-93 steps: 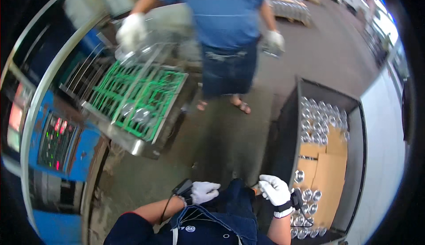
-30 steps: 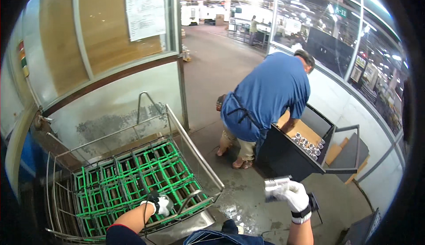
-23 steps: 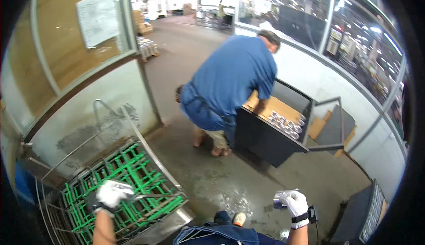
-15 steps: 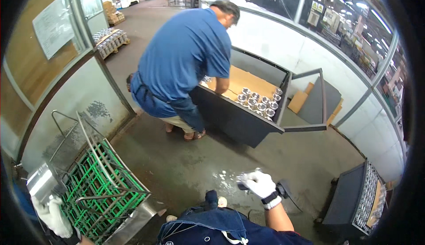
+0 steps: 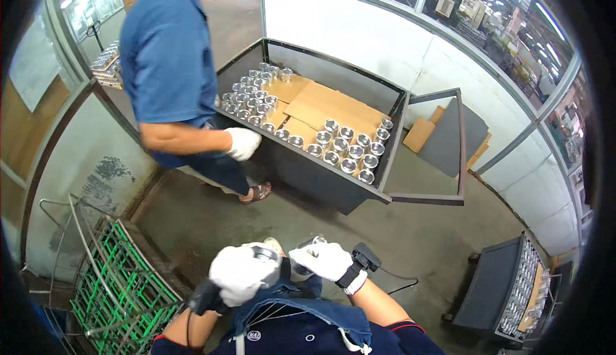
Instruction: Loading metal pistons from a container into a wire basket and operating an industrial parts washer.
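In front of my body, at the lower middle, both gloved hands are close together. My left hand (image 5: 239,277) is closed around a shiny metal cylinder (image 5: 264,256), whose round end shows between the fingers. Just to the right, my right hand (image 5: 327,261) is curled around another shiny metal part (image 5: 313,242); only its far edge shows, so its full shape is hidden. A small black device (image 5: 366,257) with a cable is strapped at my right wrist. Beyond my hands stands a dark metal bin (image 5: 301,162), where rows of similar cylinders (image 5: 342,144) sit on brown cardboard (image 5: 333,108).
A co-worker in a blue shirt (image 5: 168,60) stands at the bin's left, one gloved hand (image 5: 244,143) by its rim. A green rack with metal rails (image 5: 122,284) is at lower left. Another dark bin (image 5: 491,284) of metal parts stands at lower right. An open frame (image 5: 461,150) juts from the bin's right end.
My left hand has come from the green rack to my front with the metal cylinder. My right hand has shifted left. The co-worker has straightened up from bending over the bin and moved left.
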Available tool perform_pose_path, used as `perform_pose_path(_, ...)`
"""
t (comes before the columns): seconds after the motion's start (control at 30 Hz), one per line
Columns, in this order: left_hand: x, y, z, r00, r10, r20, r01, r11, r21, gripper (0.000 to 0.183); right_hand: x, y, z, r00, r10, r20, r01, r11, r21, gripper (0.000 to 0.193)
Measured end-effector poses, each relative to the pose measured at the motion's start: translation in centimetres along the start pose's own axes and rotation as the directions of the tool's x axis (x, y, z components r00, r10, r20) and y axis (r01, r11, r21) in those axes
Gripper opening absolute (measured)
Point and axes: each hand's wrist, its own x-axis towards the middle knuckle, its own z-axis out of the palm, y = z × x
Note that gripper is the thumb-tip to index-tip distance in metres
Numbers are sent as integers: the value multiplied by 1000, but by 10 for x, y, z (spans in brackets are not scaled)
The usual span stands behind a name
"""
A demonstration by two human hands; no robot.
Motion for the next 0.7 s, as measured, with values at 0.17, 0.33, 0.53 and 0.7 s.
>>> perform_pose_path(0.17,100,-43,62,953,104,283,-129,989,69,25,73,22,-37,997,-75,16,76,990,-118,54)
perform_pose_path(0.33,174,-86,84,830,505,238,-508,860,-51,15,135,22,-79,996,71,48,-40,880,-474,49)
perform_pose_path(0.53,213,-144,98,841,-252,479,263,964,44,6,228,29,-128,997,-69,-24,46,848,-529,41)
perform_pose_path(0.7,226,-190,26,983,-168,75,158,980,121,26,336,36,-211,948,-254,-193,93,800,-593,43)
